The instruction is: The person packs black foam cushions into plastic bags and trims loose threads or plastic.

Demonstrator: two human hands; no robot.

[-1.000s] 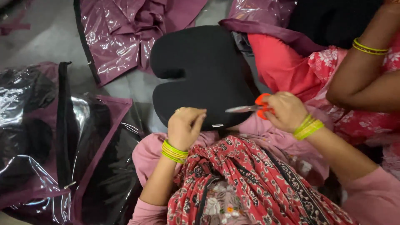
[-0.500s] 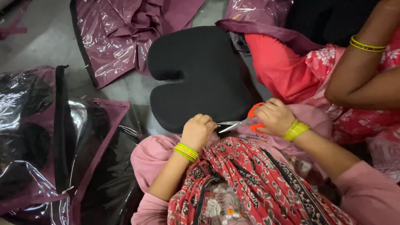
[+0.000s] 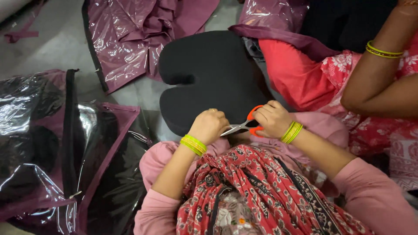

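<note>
Right hand (image 3: 272, 118) grips the orange-handled steel scissors (image 3: 244, 125), blades pointing at the left hand (image 3: 210, 126), which is curled tight at the near edge of the black U-shaped foam cushion (image 3: 213, 78) on her lap, beside clear plastic maroon-trimmed bags (image 3: 65, 148).

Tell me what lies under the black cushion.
The black cushion rests on grey floor, its near edge over the person's pink-clad lap. Anything beneath its middle is hidden.

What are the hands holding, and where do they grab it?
The right hand holds orange-handled metal scissors by the handle loops. The left hand is closed at the near edge of the black notched foam cushion; its grip is hidden.
</note>
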